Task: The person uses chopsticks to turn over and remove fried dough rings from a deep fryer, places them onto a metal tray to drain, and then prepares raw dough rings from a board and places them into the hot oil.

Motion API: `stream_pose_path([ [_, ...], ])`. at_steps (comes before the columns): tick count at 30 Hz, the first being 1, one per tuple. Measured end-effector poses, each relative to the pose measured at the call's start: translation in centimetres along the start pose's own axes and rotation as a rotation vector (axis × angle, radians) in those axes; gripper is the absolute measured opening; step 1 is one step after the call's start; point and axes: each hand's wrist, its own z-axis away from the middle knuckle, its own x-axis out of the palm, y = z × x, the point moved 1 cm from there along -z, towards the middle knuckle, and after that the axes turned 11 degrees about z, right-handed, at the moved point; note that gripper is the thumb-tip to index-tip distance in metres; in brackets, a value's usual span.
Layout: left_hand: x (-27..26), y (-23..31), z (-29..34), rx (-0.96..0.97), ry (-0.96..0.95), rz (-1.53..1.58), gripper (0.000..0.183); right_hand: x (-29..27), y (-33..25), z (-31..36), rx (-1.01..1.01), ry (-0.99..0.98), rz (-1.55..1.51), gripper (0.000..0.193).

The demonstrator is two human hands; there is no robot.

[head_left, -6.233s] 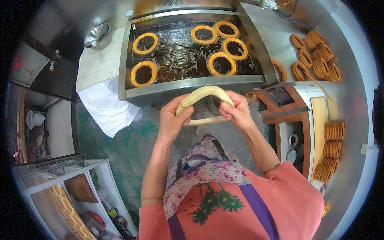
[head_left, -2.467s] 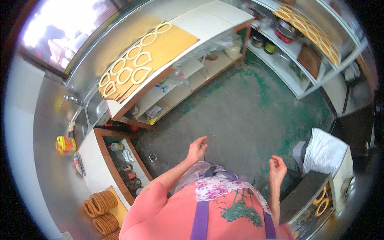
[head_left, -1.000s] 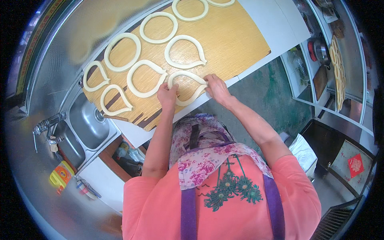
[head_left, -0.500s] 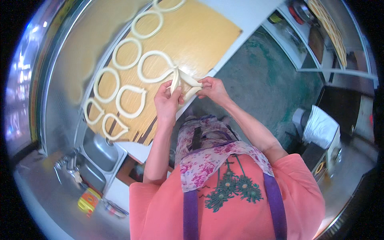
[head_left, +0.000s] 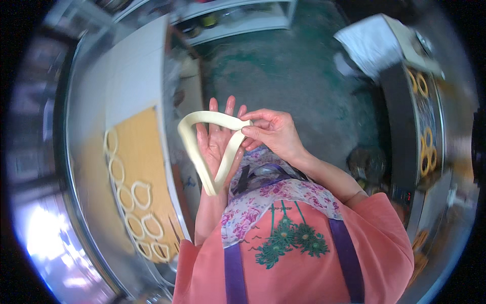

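My right hand [head_left: 276, 133] pinches a pale raw dough ring [head_left: 194, 153] between thumb and fingers, where its two ends meet. The loop hangs down to the left, bent to a narrow point at its lower end. Behind it my left hand [head_left: 214, 144] faces palm up with fingers spread, and the dough passes in front of the palm. Whether the loop rests on that palm I cannot tell. Both hands are in front of my floral apron [head_left: 248, 215], away from the board.
On the left, several dough rings [head_left: 134, 196] lie on a wooden board [head_left: 144, 129] set on a white counter [head_left: 134, 71]. At the right stands dark equipment holding several golden rings [head_left: 429, 158]. A silvery sheet [head_left: 367, 44] covers something beyond it. A shelf [head_left: 258, 23] stands at the far side.
My body has turned right, away from the board. The dough loop has left the board side with my right hand still pinching it. My left hand has let go and spread its fingers.
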Motion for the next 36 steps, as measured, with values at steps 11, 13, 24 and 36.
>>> stream_pose_path([
  [11,4.8,-26.1,-17.3,-0.619,-0.229,-0.362,0.056,-25.9,-4.0,10.3,-0.299,0.665,0.076,0.029],
  [13,6.9,-30.1,-21.0,-0.610,-0.452,-0.555,0.055,-30.2,-5.1,10.8,-0.236,0.647,0.032,0.032],
  [24,16.2,-53.2,-32.6,-0.892,-0.650,-0.908,0.050,-47.6,-11.1,15.8,-0.447,1.302,0.179,0.034],
  [36,21.8,-75.1,-36.1,0.063,-1.938,-1.851,0.054,-63.5,-9.0,28.2,-0.417,1.456,-0.167,0.029],
])
